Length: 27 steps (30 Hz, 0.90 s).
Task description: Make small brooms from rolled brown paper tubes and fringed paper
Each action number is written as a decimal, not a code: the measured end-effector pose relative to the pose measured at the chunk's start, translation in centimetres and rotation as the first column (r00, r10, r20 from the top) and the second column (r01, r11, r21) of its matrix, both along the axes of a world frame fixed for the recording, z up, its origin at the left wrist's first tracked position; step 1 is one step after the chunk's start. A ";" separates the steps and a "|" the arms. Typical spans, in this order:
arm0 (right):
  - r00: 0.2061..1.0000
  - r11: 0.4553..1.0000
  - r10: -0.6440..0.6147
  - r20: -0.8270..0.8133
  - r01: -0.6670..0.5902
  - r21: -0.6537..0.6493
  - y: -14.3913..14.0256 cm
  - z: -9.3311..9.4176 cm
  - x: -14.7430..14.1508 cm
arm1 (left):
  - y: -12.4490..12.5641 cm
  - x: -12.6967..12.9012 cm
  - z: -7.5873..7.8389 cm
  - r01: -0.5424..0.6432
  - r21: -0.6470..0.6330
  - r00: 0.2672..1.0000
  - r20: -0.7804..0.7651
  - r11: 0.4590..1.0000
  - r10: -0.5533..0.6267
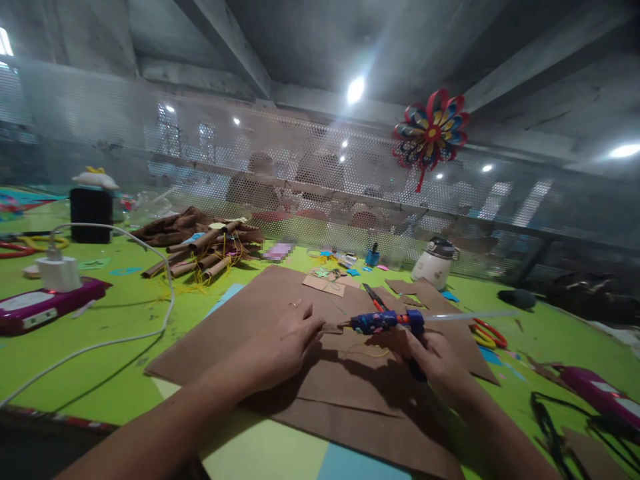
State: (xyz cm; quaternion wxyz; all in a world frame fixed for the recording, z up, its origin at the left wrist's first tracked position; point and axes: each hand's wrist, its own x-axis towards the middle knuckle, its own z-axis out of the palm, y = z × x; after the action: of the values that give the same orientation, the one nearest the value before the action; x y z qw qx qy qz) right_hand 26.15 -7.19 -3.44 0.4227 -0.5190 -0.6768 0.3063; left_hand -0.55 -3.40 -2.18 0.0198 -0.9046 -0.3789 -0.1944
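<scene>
My right hand [434, 360] grips a blue glue gun [385, 322] with a clear glue stick sticking out to the right. Its nozzle points left at a small brown cardboard piece [331, 328]. My left hand [280, 340] pinches that piece with its fingertips and rests on a large brown cardboard sheet [320, 393]. A ring shows on one left finger. The sheet lies on a green table [125, 313], over light yellow and blue paper near the front edge.
Red-handled scissors [374, 298] and orange scissors [489, 333] lie on and beside the cardboard. Rolled cardboard tubes [205, 257], a white charger with cable [59, 272], a pink box [40, 303], a white jar [434, 263] and a mesh screen with a paper pinwheel [431, 133] stand around.
</scene>
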 end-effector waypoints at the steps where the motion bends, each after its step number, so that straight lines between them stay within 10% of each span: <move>1: 1.000 1.000 -0.008 -0.001 0.008 0.017 0.0 0.1 0.0 | 0.0 0.0 0.0 0.003 0.002 1.000 0.006 1.000 -0.003; 27: 0.999 0.998 0.054 0.000 -0.054 0.018 -0.2 0.2 -0.6 | 0.1 0.0 -0.1 0.010 -0.024 1.000 0.016 1.000 -0.010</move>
State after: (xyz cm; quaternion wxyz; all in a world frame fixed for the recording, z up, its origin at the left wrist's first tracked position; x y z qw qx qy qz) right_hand 25.51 -7.44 -3.24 0.4191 -0.4965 -0.6933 0.3117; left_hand -0.53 -3.31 -2.30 0.0049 -0.9050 -0.3769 -0.1971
